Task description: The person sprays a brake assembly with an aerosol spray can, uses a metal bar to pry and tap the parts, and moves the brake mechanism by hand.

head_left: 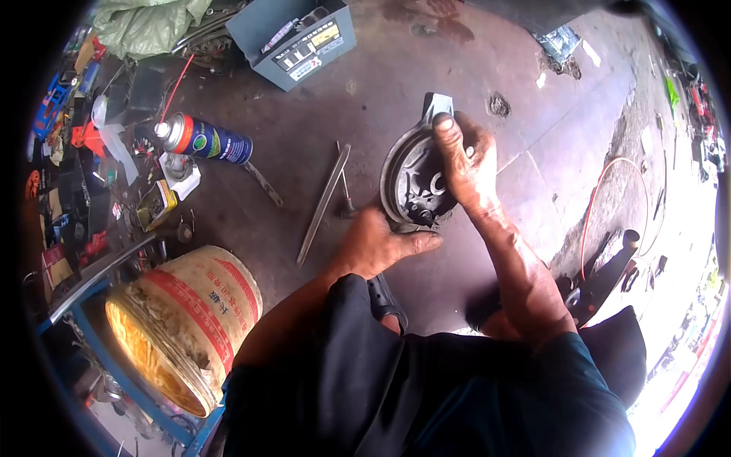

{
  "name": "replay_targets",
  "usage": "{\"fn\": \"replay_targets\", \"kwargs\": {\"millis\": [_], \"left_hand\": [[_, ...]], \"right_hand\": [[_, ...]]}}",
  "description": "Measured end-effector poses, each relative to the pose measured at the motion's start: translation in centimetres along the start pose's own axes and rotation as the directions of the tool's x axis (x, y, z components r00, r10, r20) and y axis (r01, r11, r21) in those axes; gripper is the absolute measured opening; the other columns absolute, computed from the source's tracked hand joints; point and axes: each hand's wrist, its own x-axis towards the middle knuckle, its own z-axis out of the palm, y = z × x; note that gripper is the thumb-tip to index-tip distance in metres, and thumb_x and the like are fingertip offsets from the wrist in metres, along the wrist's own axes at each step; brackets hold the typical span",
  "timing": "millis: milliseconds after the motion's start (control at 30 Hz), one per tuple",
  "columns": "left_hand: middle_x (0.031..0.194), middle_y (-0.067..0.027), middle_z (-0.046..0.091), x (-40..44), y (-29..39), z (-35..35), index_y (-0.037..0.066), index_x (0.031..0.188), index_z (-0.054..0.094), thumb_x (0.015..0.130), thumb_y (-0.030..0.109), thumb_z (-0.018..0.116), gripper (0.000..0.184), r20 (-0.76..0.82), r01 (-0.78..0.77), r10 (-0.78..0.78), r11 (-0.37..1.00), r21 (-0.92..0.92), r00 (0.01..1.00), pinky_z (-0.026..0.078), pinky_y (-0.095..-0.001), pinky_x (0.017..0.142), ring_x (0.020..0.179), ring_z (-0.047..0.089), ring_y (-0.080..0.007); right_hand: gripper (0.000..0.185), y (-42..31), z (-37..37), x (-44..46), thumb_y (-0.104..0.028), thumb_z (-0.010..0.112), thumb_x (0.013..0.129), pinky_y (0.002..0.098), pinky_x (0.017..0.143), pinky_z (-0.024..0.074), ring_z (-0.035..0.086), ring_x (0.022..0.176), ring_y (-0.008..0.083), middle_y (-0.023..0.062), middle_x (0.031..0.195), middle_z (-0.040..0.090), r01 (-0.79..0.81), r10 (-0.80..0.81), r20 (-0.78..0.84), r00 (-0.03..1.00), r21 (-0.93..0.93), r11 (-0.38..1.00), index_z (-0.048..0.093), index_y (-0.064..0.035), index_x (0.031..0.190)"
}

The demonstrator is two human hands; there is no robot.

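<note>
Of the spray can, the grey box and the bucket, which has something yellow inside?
The red-banded bucket: yellow shows through its open mouth. The spray can hides its inside; the grey box shows yellow on its outside label.

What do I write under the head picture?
Bare right hand grips a round grey metal part, bare left hand at its rim, above a dark floor.
</note>
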Motion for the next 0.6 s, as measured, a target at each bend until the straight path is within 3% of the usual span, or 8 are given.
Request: {"fn": "replay_targets", "kwargs": {"millis": [67,200,367,467,567,600], "left_hand": [[0.117,-0.0100,0.063,-0.2,-0.5,0.0,-0.002,0.127,0.051,0.073,0.006,0.079,0.062,0.011,-0.042,0.043,0.998,-0.043,0.999,0.044,-0.0307,0.095,0.108,0.058,-0.0175],[0.116,-0.0101,0.062,-0.5,-1.3,0.0,-0.002,0.125,0.050,0.072,0.003,0.078,0.060,-0.042,0.033,-0.031,0.999,0.039,0.999,0.044,-0.0318,0.096,0.108,0.058,-0.0173],[0.106,-0.0089,0.066,-0.5,-3.2,0.8,-0.001,0.115,0.054,0.071,0.007,0.082,0.053,-0.135,-0.049,0.040,0.997,-0.067,0.990,0.048,-0.0296,0.089,0.097,0.061,-0.0140],[0.108,-0.0101,0.065,-0.3,-3.1,0.7,-0.002,0.118,0.053,0.072,0.008,0.082,0.055,-0.135,-0.036,0.028,0.998,-0.056,0.990,0.047,-0.0298,0.090,0.099,0.060,-0.0164],[0.111,-0.0127,0.064,0.2,-3.7,0.2,-0.002,0.123,0.052,0.074,0.015,0.082,0.060,-0.067,-0.065,0.083,0.969,0.237,0.994,0.047,-0.0298,0.091,0.102,0.060,-0.0202],[0.113,-0.0137,0.064,0.7,-3.9,-0.9,-0.002,0.124,0.051,0.074,0.017,0.082,0.062,-0.043,-0.155,0.167,0.966,0.206,0.985,0.047,-0.0302,0.092,0.103,0.060,-0.0219]], "right_hand": [[0.053,0.0,0.0,-0.2,-0.049,0.062,0.091,0.0282,0.065,0.0474,0.058,0.071,0.0119,0.0068,0.076,0.065,-0.018,0.018,-0.021,1.000,0.017,1.000,0.064,0.0039,0.094],[0.049,0.9,0.3,-1.1,-0.046,0.055,0.095,0.0277,0.063,0.0449,0.054,0.068,0.0099,0.0031,0.072,0.061,-0.031,0.034,-0.081,0.996,0.048,0.998,0.064,0.0019,0.090],[0.048,1.3,0.3,-2.0,-0.045,0.055,0.095,0.0279,0.065,0.0444,0.053,0.069,0.0105,0.0032,0.073,0.061,-0.015,0.021,-0.153,0.988,0.039,0.999,0.064,0.0021,0.089],[0.047,2.0,0.3,-2.1,-0.044,0.055,0.096,0.0277,0.064,0.0439,0.052,0.069,0.0103,0.0026,0.073,0.060,-0.011,0.019,-0.194,0.981,0.042,0.999,0.064,0.0018,0.089],[0.043,2.9,0.6,-1.8,-0.041,0.060,0.094,0.0279,0.067,0.0454,0.054,0.073,0.0105,0.0033,0.079,0.062,0.053,-0.042,-0.138,0.990,0.075,0.996,0.063,0.0024,0.096],[0.043,3.1,0.9,-1.6,-0.039,0.061,0.093,0.0281,0.069,0.0463,0.055,0.074,0.0111,0.0041,0.081,0.063,0.092,-0.083,-0.132,0.988,0.064,0.994,0.063,0.0031,0.099]]}}
